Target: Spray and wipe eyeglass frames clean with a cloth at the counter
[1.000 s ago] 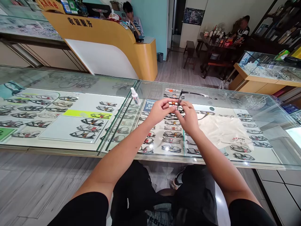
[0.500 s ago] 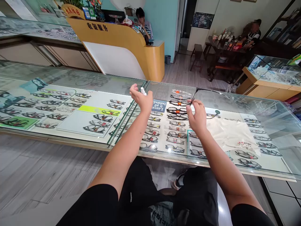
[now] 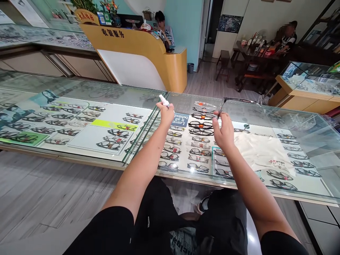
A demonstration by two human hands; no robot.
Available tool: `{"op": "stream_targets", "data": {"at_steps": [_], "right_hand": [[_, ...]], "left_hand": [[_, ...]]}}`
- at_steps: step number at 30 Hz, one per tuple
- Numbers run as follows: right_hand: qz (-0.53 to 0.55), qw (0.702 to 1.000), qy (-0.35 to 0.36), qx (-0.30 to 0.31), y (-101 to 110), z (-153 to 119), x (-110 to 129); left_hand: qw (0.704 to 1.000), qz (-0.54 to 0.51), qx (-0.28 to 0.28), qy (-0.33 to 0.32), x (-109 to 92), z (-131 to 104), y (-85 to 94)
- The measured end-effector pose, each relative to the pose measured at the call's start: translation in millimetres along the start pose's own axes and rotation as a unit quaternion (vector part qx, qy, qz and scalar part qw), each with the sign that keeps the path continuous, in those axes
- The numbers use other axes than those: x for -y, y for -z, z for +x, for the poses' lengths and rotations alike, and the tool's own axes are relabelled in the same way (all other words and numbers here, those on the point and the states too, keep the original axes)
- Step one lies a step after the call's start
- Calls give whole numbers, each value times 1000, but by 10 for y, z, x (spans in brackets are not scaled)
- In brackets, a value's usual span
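Observation:
In the head view, my left hand (image 3: 167,115) is closed around a small white spray bottle (image 3: 164,100), whose nozzle end sticks up above the fingers. To its right, my right hand (image 3: 224,131) pinches a pair of dark-framed glasses (image 3: 225,100) near the front. One temple of the glasses stretches out to the right; the fingers and distance hide the lens detail. Both hands are above a glass display case (image 3: 186,101). A cream cloth (image 3: 256,148) with small red print lies right of my right hand.
Rows of eyeglasses (image 3: 198,159) fill the case, with a blue printed card (image 3: 181,119) among them. Beyond stands a yellow cashier counter (image 3: 148,42) with a person behind it. Another person sits at a dark table (image 3: 249,49). A stool (image 3: 223,62) stands on the floor.
My left hand has turned and its spread fingers have closed around the spray bottle, which now shows more and tilts. My right hand keeps the glasses in nearly the same place.

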State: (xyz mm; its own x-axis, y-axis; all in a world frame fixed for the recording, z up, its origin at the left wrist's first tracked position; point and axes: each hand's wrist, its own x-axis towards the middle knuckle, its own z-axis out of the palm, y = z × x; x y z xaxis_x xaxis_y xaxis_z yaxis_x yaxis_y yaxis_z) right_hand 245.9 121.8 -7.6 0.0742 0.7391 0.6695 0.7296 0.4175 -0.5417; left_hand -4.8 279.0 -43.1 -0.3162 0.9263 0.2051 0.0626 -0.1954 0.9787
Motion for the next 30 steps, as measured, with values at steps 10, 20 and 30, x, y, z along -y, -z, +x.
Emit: {"op": "stream_targets", "data": {"at_steps": [10,20,30], "right_hand": [[70,997,6,23,68,37,102],[101,994,-20,20,89,-8,130],[303,940,-117,106,174,45,204]], "left_hand": [[879,-218,395,156,-744,-574,-26],[859,-185,456,144,-820,-691,-24],[927,-82,363,-58,-754,-809,-146]]}}
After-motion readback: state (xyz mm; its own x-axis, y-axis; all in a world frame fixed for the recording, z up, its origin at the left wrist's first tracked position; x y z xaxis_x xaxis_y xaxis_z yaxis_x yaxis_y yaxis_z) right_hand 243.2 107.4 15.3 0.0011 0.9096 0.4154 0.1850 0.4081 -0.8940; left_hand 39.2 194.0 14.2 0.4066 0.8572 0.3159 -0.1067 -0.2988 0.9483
